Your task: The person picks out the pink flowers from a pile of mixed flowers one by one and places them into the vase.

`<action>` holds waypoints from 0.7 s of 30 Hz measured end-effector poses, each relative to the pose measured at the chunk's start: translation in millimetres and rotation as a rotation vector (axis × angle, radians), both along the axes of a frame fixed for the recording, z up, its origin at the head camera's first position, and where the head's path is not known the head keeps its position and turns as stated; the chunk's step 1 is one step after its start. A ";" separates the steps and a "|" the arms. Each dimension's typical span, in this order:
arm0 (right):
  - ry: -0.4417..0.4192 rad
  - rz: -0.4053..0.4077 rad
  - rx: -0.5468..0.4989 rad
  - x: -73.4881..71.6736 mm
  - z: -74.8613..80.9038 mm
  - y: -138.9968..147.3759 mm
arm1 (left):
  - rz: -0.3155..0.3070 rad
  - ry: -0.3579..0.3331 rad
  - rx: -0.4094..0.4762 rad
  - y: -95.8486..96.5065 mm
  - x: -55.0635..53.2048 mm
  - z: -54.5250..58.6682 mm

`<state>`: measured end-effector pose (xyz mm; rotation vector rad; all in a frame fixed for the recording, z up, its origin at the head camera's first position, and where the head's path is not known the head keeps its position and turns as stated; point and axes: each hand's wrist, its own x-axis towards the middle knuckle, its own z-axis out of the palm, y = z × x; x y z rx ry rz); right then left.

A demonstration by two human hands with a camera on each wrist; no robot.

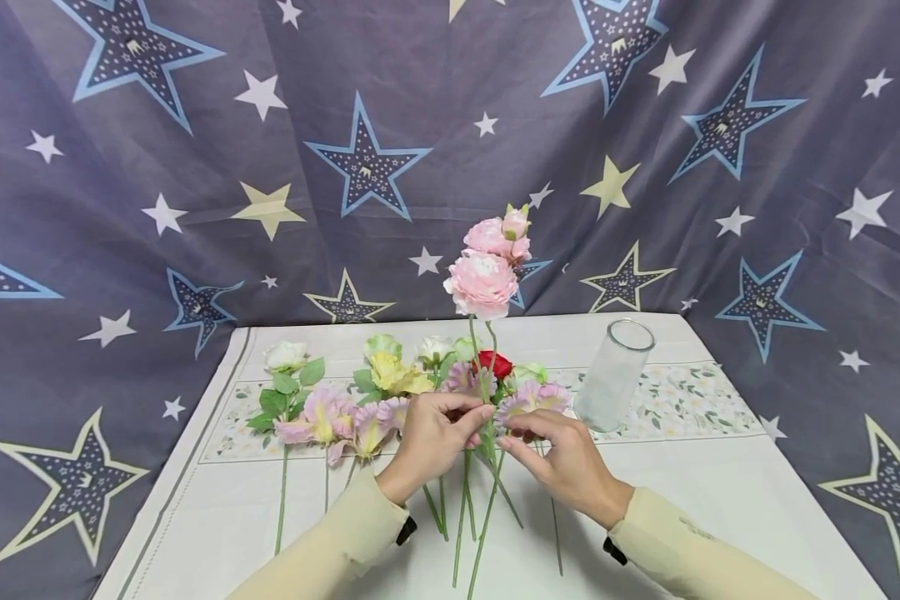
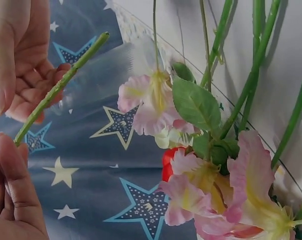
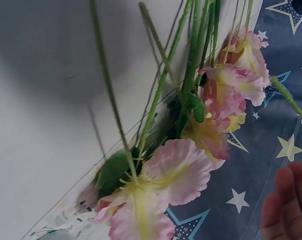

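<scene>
Flowers (image 1: 483, 285) rise above table edge (image 1: 558, 322), left hand's (image 1: 433, 435) grip pinching their stem (image 2: 60, 87), right hand (image 1: 572, 461) loose.

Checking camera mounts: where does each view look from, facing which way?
Head: on head, faces forward and down at table, pink flowers, vase, backdrop; left hand, right hand, sleeves show.
Left wrist: on that wrist, inverted, faces blooms and backdrop; both hands show, one pinching a stem.
Right wrist: on that wrist, inverted, faces blooms and backdrop; one hand's fingers show, lower right.
Head and left wrist share the red rose.
</scene>
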<state>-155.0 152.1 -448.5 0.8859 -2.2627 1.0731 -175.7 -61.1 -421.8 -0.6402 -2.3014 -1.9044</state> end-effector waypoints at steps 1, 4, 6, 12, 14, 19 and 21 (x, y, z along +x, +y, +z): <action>0.001 0.002 -0.004 -0.2 0.7 -1.4 | -0.001 -0.003 0.001 0.4 0.0 0.2; 0.004 0.006 -0.020 -1.2 2.9 -5.3 | -0.008 -0.010 0.009 1.7 -0.3 0.7; 0.002 0.000 -0.030 -2.2 3.5 -7.4 | -0.009 -0.010 0.009 2.7 -0.4 1.3; 0.016 -0.017 -0.084 -6.7 1.0 -12.2 | -0.017 -0.002 0.008 5.7 -1.4 1.6; 0.013 -0.019 -0.106 -8.2 -0.3 -13.2 | -0.018 -0.002 0.008 6.6 -1.5 1.4; -0.014 -0.015 -0.137 -9.4 -1.8 -14.4 | -0.021 0.018 0.000 8.7 -1.7 0.0; -0.024 -0.010 -0.139 -9.1 -1.9 -14.6 | -0.023 0.023 0.002 9.5 -1.9 -1.0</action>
